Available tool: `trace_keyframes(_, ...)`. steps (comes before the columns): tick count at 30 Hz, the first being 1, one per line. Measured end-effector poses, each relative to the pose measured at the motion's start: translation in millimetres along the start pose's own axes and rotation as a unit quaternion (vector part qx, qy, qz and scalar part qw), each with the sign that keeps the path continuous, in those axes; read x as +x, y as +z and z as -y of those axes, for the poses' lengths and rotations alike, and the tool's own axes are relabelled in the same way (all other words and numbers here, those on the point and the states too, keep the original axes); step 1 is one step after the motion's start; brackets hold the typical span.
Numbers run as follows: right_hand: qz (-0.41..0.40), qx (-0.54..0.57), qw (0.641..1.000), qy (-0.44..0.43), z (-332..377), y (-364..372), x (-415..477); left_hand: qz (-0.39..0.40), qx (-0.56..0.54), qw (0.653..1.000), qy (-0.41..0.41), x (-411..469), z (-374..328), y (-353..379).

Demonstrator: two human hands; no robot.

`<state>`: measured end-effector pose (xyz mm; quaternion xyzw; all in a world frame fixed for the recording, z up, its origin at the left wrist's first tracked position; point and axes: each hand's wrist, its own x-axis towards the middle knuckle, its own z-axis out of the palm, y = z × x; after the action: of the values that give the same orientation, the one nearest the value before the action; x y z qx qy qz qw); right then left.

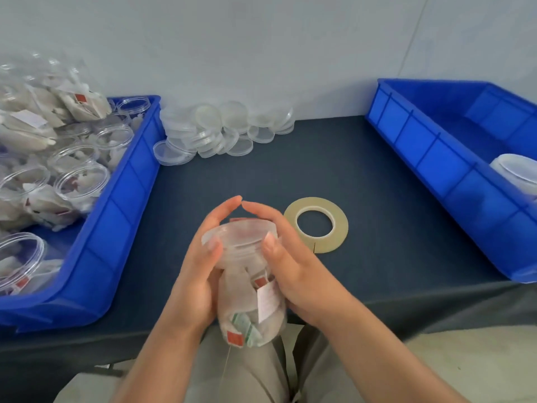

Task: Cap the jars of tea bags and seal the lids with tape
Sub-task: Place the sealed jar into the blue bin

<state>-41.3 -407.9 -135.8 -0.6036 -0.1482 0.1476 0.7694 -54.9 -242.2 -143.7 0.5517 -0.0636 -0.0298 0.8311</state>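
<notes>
A dark worktop is set against a pale wall. The jar is gripped by curled fingers of the left hand and right hand. Its labels cannot be read.

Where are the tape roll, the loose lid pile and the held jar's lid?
tape roll (340, 228), head view, right side of its band.
loose lid pile (223, 128), head view, a lid mid-pile.
held jar's lid (241, 232), head view, its top face.

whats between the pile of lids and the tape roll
Nothing: only bare dark tablecloth lies between the lid pile and the tape roll, as the head view shows.
</notes>
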Motion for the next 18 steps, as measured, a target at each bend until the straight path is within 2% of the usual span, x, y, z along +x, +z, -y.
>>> trace_keyframes(4,0.047,0.067,0.997,-0.014,-1.1,0.3,-7.9,0.036,-0.099,0.994,-0.030,-4.9,-1.0,9.2)
trace_keyframes(6,0.024,0.073,0.997,0.002,1.5,-2.6,-8.8,0.065,-0.154,0.986,-0.012,-9.7,-8.7,16.5)
trace_keyframes(8,-0.005,0.070,0.997,0.016,6.6,-9.3,-12.9,0.039,-0.204,0.976,-0.059,-11.5,-20.2,33.5)
trace_keyframes(9,-0.023,0.057,0.998,0.018,10.0,-14.6,-15.7,0.025,-0.132,0.991,-0.017,-4.2,-16.9,33.2)
trace_keyframes(10,-0.034,0.032,0.999,0.017,13.9,-21.0,-19.6,0.021,0.009,0.999,0.039,-2.8,-5.6,36.2)
trace_keyframes(11,-0.037,0.004,0.999,0.018,19.0,-27.2,-23.6,-0.031,0.150,0.986,0.068,4.2,0.5,31.5)
trace_keyframes(12,-0.039,-0.029,0.999,0.020,25.5,-34.2,-27.8,-0.095,0.253,0.958,0.099,10.5,-1.9,32.8)
trace_keyframes(13,-0.045,-0.061,0.997,0.022,33.6,-41.5,-31.5,-0.105,0.295,0.942,0.119,15.9,-2.5,32.6)
trace_keyframes(14,-0.058,-0.092,0.994,0.020,44.0,-49.9,-34.4,-0.098,0.297,0.941,0.128,20.1,-1.5,33.0)
trace_keyframes(16,-0.116,-0.190,0.975,0.003,72.2,-71.3,-38.7,-0.096,0.270,0.951,0.117,24.5,0.9,35.1)
trace_keyframes(18,-0.181,-0.283,0.942,-0.020,112.6,-98.6,-41.3,-0.091,0.247,0.959,0.103,24.1,0.2,33.5)
